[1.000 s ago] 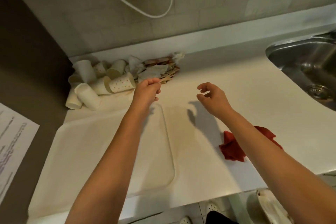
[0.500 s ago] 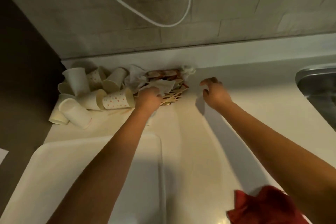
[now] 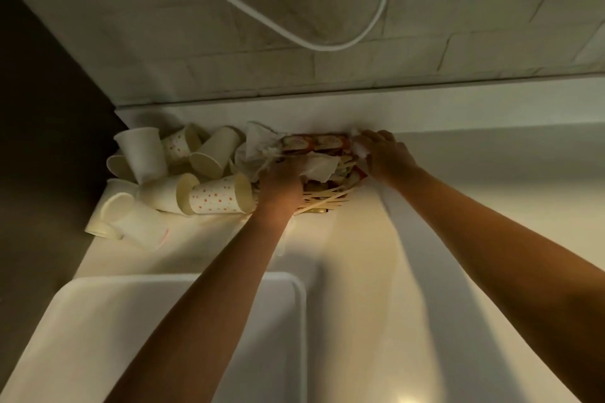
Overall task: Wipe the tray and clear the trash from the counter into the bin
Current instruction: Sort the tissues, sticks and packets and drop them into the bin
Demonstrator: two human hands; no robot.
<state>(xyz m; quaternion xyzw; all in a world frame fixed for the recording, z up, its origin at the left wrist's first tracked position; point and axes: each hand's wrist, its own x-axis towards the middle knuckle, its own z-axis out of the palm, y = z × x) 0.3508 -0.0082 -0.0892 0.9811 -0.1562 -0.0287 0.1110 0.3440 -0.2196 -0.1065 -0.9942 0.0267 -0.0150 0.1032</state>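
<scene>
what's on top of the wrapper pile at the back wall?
Crumpled white napkins lie over the printed wrappers, with wooden sticks poking out in front. The left hand and right hand grip the pile's ends, hiding what lies beneath them.

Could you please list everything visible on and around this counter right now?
paper cups: about ten, white or cream, some with red dots, most tipped over, back left corner of the counter
crumpled napkins: a few, white, in the trash pile beside the cups
printed wrappers: red and brown, in the pile against the back ledge
wooden sticks: several, pale, at the pile's front edge
tray: one, white, front left
counter: white
cable: one, white, looped on the tiled wall
left hand: on the pile's left side
right hand: fingers on the pile's right end
</scene>
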